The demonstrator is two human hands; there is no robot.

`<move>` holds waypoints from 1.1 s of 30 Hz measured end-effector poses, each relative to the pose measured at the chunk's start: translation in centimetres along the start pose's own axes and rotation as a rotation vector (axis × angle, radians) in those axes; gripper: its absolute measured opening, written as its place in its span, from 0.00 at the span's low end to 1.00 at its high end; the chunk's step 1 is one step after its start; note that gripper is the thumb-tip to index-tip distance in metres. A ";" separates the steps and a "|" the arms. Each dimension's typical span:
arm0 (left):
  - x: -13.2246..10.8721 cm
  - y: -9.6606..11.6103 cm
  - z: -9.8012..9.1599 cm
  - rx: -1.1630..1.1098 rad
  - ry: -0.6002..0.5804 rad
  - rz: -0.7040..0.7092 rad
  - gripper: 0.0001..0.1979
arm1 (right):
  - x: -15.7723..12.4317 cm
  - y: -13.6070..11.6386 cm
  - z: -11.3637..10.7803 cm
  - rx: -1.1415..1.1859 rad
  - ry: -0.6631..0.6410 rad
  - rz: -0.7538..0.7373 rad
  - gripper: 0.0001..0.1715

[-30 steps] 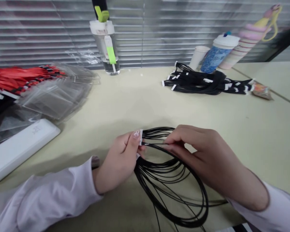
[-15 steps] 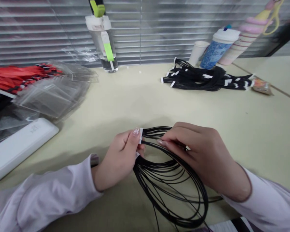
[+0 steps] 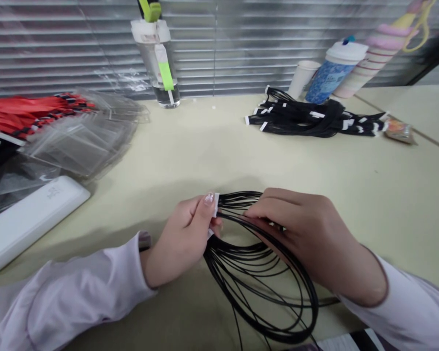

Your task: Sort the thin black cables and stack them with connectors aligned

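A pale, cream-coloured table runs back to grey horizontal blinds that span the far side of the room, with a dark slanting edge at the far right; a seam crosses the tabletop on the right. In the middle of the near part, the left hand holds a white connector between thumb and fingers, and black wires run from it to the right and curve round in a loose coil toward the near side. A second white piece shows just beside the same hand, at the gathered end of the coil. The right hand is at the coil's right side, its fingertips drawn narrow and touching the wires; I cannot tell whether a single strand is pinched there. Pale lilac sleeves cover both forearms. On the left lie a white elongated case, clear plastic bags and a heap of red flat cables. A clear water bottle stands against the blinds. Far right, a bundle of black cables with white ends lies before a white cup, a blue lidded cup and a striped, tapering container; a small packet sits beside it.
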State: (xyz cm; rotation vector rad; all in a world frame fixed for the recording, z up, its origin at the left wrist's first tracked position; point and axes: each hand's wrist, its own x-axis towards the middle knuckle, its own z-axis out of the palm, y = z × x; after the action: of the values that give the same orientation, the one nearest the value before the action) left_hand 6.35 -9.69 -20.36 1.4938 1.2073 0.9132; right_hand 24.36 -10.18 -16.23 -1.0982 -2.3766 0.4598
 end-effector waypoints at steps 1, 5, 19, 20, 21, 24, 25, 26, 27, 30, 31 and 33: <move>0.0 0.0 0.0 0.001 -0.002 -0.002 0.21 | 0.0 0.0 0.0 0.001 -0.005 -0.001 0.11; -0.2 0.1 -0.1 0.035 -0.052 0.036 0.21 | 0.1 0.0 0.4 -0.009 0.007 0.022 0.11; -0.2 0.0 -0.1 0.169 -0.094 0.070 0.21 | 0.0 -0.1 1.9 -0.246 -0.159 -0.037 0.07; -0.1 0.0 -0.1 0.163 -0.090 0.067 0.21 | 0.1 -0.1 1.9 -0.277 -0.165 -0.037 0.06; 0.0 0.1 -0.1 0.151 -0.087 0.061 0.21 | 0.1 -0.1 1.8 -0.295 -0.169 -0.033 0.06; 0.2 0.2 -0.1 0.097 -0.043 0.007 0.21 | 0.0 0.1 1.2 -0.306 -0.097 -0.011 0.09; 0.3 0.2 -0.1 0.075 -0.008 -0.025 0.21 | -0.1 0.1 0.8 -0.311 -0.050 -0.007 0.10; 0.5 0.2 0.0 0.052 0.035 -0.063 0.21 | -0.2 0.1 0.5 -0.312 0.001 -0.004 0.10; 0.6 0.2 0.0 0.029 0.082 -0.099 0.21 | -0.3 0.0 0.1 -0.308 0.053 -0.001 0.10; 0.9 -0.3 0.1 -0.081 0.183 -0.149 0.20 | -0.6 -0.5 -1.1 -0.293 0.222 0.009 0.17; 1.0 -0.5 0.1 -0.134 0.198 -0.139 0.20 | -0.7 -0.7 -1.3 -0.293 0.266 0.020 0.20; 1.1 -1.0 0.2 -0.233 0.218 -0.101 0.19 | -0.9 -1.0 -1.7 -0.266 0.208 0.060 0.24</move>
State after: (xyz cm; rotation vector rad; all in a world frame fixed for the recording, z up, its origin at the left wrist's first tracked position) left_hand 6.59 -8.59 -21.41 1.1611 1.2718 1.1285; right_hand 25.14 -11.31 -14.57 -1.2687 -2.2691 0.0440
